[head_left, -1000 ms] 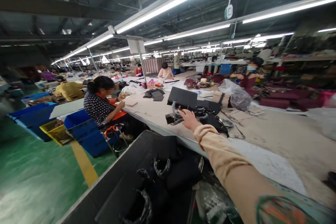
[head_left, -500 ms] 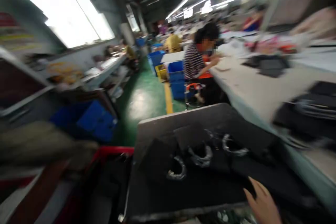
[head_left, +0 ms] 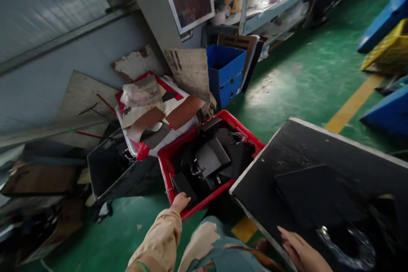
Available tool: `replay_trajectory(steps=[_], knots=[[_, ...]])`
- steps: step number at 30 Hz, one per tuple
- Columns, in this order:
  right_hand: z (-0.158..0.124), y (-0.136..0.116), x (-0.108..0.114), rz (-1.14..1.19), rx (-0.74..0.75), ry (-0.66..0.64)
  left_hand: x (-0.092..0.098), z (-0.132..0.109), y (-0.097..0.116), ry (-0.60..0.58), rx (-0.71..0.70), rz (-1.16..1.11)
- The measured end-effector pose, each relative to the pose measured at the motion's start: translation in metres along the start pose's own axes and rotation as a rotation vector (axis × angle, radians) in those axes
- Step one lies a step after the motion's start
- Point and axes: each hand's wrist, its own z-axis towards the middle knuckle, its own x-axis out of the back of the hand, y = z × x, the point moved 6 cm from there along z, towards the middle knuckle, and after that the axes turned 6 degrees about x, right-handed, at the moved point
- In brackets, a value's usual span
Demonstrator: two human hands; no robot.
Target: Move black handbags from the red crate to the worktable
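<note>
My left hand (head_left: 181,202) reaches into the near corner of a red plastic basket (head_left: 164,174), its fingers closed on the end of a black bag (head_left: 186,188). Other black bags with shiny wrapped handles, among them a dark grey bag (head_left: 211,158), lie heaped in the basket. My right hand (head_left: 301,248) is at the near edge of a black-topped table (head_left: 295,142), fingers stretched out, with nothing in them. To its right lies a black handbag (head_left: 314,193) whose curved handle (head_left: 347,248) is wrapped in clear plastic.
Behind the basket, a bin (head_left: 186,121) overflows with brown and grey scraps, and a blue box (head_left: 225,78) stands against boards. A black crate (head_left: 123,178) sits to the left. Yellow (head_left: 387,49) and blue bins line the green floor (head_left: 293,76) at right.
My view has swung down and left from the table and aisle to the red basket. My left hand has come into view on a black bag; my right hand is still by the table.
</note>
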Motion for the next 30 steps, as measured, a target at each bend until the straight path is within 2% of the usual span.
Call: replay_trajectory(steps=[2, 5, 8, 10, 12, 14, 16, 19, 23, 26, 30], knots=[[0.046, -0.025, -0.024, 0.023, -0.035, -0.082, -0.001, 0.020, -0.013, -0.011, -0.001, 0.011], [0.113, -0.061, -0.072, 0.104, -0.031, -0.195, -0.009, 0.047, -0.015, -0.046, -0.071, 0.043], [0.185, -0.076, -0.112, 0.136, -0.165, -0.165, -0.017, 0.076, -0.008, -0.034, -0.090, 0.050], [0.235, -0.074, -0.129, 0.079, -0.277, -0.097, -0.018, 0.098, -0.014, 0.019, 0.067, -0.026], [0.285, -0.071, -0.138, -0.006, -0.318, -0.038, -0.022, 0.117, -0.030, 0.054, 0.324, -0.196], [0.327, -0.065, -0.142, -0.093, -0.357, 0.015, -0.033, 0.130, -0.046, 0.045, 0.549, -0.362], [0.360, -0.059, -0.146, -0.158, -0.412, 0.047, -0.048, 0.140, -0.055, 0.013, 0.686, -0.438], [0.387, -0.048, -0.156, -0.199, -0.511, 0.049, -0.073, 0.151, -0.059, 0.016, 0.815, -0.458], [0.392, -0.039, -0.177, -0.107, -0.653, -0.016, -0.092, 0.158, -0.055, 0.128, 0.900, -0.375], [0.383, -0.048, -0.199, 0.092, -0.678, -0.088, -0.092, 0.160, -0.052, 0.147, 0.928, -0.304], [0.366, -0.078, -0.220, 0.467, -0.610, -0.106, -0.083, 0.162, -0.057, 0.109, 0.916, -0.308]])
